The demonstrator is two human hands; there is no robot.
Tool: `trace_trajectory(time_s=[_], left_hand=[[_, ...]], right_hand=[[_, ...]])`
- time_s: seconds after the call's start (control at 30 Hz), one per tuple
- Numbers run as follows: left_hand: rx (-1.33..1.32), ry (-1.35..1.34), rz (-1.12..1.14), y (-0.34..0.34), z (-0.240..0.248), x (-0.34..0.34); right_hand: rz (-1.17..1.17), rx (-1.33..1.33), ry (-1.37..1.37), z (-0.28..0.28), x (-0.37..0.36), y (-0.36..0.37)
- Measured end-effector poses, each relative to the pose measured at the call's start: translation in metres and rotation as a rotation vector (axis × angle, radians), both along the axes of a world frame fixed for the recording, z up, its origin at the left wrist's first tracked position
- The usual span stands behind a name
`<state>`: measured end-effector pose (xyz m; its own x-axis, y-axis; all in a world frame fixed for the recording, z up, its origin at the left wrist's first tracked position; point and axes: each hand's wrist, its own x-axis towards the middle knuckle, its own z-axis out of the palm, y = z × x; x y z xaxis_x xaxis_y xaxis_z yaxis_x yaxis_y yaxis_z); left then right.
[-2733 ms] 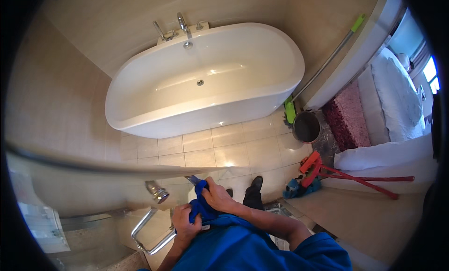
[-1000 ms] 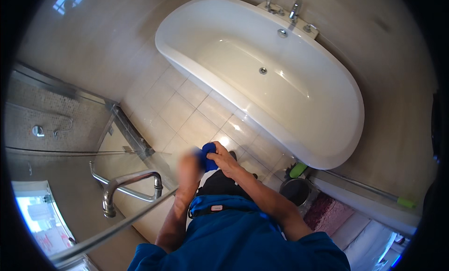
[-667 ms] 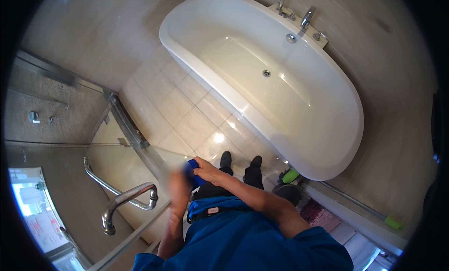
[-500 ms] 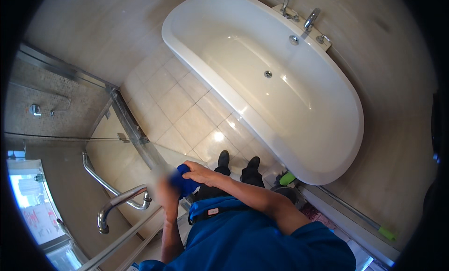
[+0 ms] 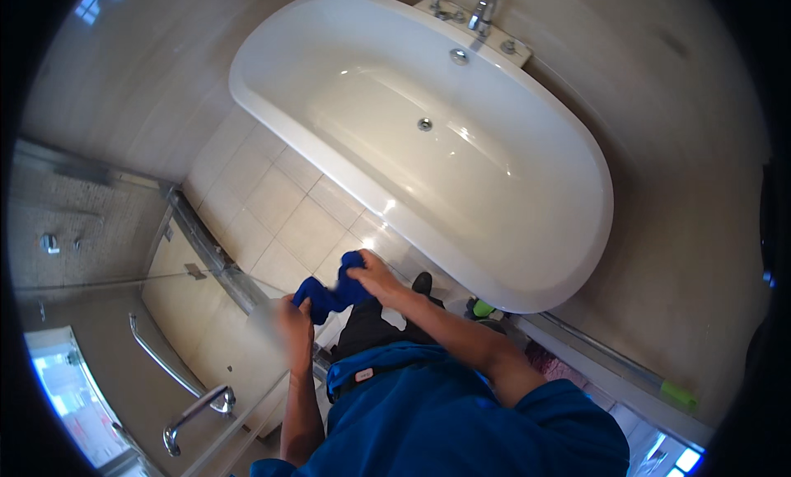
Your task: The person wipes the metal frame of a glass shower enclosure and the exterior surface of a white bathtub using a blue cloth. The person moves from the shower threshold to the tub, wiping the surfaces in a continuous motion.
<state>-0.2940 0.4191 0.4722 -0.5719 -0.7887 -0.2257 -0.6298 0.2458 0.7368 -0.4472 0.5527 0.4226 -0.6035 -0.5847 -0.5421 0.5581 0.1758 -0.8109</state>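
A dark blue cloth (image 5: 328, 298) hangs loosely between my two hands, in front of my waist, with a sag and folds in its middle. My right hand (image 5: 376, 279) pinches its far right end, thumb and fingers closed on the bunched fabric. At the other end, my left hand (image 5: 295, 325) grips the cloth; its fingers are partly blurred, but the thumb presses on the fabric.
Ahead stands a white freestanding bathtub (image 5: 535, 222) with a chrome tap (image 5: 484, 11) on its far side. To my left are a glass shower enclosure with a metal rail (image 5: 216, 263) and a chrome door handle (image 5: 198, 415). A green-ended pole (image 5: 678, 395) lies at right.
The cloth was bunched between my hands and is now drawn out, my right hand having moved right and away. My view has shifted, so the tub appears further left.
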Motion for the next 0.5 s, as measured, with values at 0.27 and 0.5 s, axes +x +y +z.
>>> trace_trajectory(time_s=[0.27, 0.5], left_hand=[[0.191, 0.259, -0.256, 0.051, 0.001, -0.11], [0.008, 0.467, -0.695, 0.094, -0.002, -0.181]], right_hand=[[-0.541, 0.197, 0.127, -0.028, -0.068, 0.139], [-0.719, 0.597, 0.333, -0.031, -0.097, 0.223]])
